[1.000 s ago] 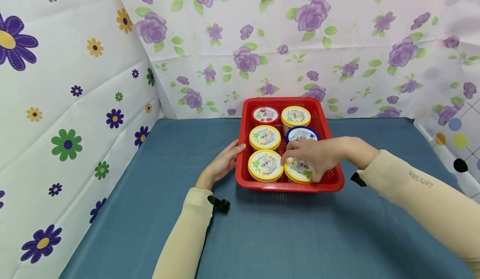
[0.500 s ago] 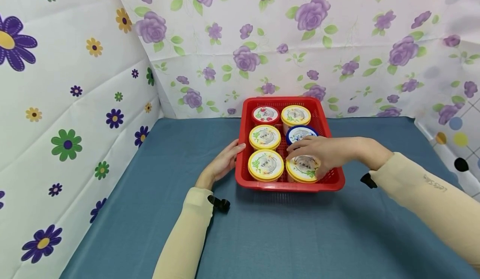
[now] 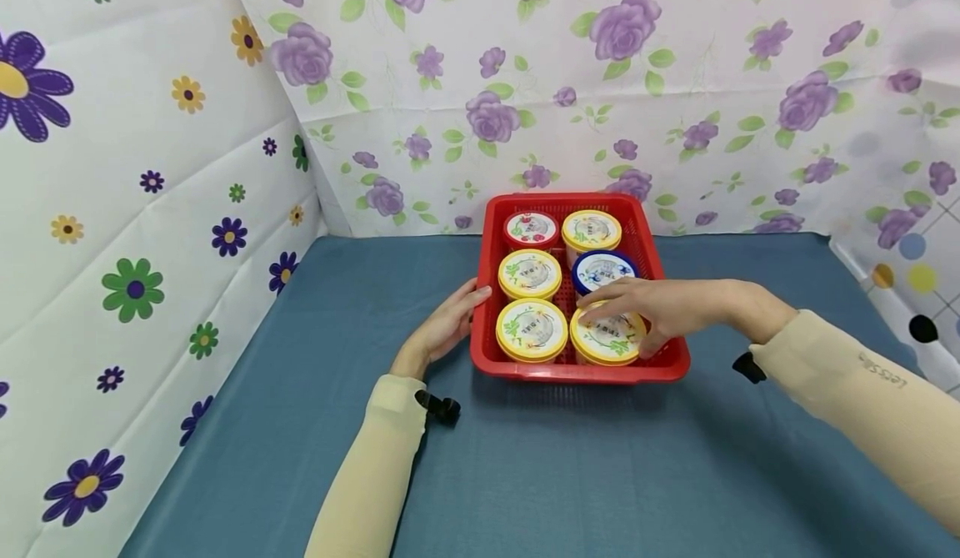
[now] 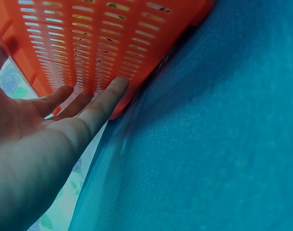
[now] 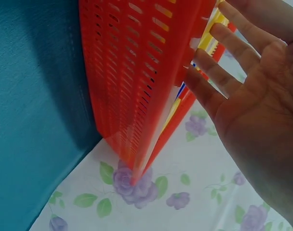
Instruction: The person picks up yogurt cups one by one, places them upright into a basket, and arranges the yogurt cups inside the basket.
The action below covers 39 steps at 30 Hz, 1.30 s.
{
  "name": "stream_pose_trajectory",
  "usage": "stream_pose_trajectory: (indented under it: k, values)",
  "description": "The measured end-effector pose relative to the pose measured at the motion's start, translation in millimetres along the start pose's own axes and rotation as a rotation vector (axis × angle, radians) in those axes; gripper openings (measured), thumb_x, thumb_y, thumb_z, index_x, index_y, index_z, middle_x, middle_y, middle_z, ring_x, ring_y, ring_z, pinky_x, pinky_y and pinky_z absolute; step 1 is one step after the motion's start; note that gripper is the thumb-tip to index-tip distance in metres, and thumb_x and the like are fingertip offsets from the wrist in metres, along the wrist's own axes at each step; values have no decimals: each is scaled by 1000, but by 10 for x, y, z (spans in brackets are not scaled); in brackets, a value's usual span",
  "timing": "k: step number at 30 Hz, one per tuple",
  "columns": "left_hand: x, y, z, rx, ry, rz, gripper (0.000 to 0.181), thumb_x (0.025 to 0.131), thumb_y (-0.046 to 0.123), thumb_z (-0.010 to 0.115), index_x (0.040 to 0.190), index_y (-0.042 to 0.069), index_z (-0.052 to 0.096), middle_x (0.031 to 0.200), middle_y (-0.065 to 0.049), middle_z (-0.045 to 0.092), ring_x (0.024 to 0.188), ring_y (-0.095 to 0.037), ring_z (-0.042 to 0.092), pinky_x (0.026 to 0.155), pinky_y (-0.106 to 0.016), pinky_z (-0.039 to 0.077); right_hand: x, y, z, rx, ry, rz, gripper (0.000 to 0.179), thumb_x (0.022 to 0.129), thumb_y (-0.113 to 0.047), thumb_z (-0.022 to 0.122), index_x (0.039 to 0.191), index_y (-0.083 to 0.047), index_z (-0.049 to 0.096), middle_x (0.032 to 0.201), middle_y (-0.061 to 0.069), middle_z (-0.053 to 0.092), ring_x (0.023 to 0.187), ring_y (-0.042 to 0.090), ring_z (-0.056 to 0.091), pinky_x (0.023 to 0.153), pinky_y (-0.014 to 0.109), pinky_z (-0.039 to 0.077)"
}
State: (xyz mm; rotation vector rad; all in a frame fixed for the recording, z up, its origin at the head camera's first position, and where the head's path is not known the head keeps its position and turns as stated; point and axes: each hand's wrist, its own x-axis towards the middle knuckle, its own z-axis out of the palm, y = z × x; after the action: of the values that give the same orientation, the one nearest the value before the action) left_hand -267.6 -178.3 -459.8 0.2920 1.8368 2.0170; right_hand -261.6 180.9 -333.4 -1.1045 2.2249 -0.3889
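A red plastic basket holds several round lidded tubs in two columns. My left hand rests at the basket's left side; in the left wrist view its straight fingers lie against the slotted wall. My right hand hovers over the front right yellow-lidded tub, fingers spread and loosely bent. In the right wrist view those fingers reach past the basket's rim, palm showing. Behind that tub is a blue-lidded tub, partly covered by the hand. Another yellow-lidded tub sits front left.
In the back row stand a red-lidded tub and a yellow-lidded tub; a yellow-lidded tub is mid-left. A blue cloth covers the table. Flowered sheets hang behind and at the left.
My right hand has loosened from the front right tub and drawn back to the right, uncovering more of its lid and the blue lid. The left hand has stayed put.
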Motion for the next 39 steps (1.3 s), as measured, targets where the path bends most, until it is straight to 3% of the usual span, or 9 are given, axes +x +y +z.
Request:
stream_pose_trajectory:
  k: [39]
  values:
    - [15,-30,-25,2,-13,11,56,109,34,49,160,18,33,154,-9,50,133,-29,57,107,-43,51,-3,78,9,129,-4,10,71,88,-2,79,149,-33,60,166,4,31,149,36,25,93,34,58]
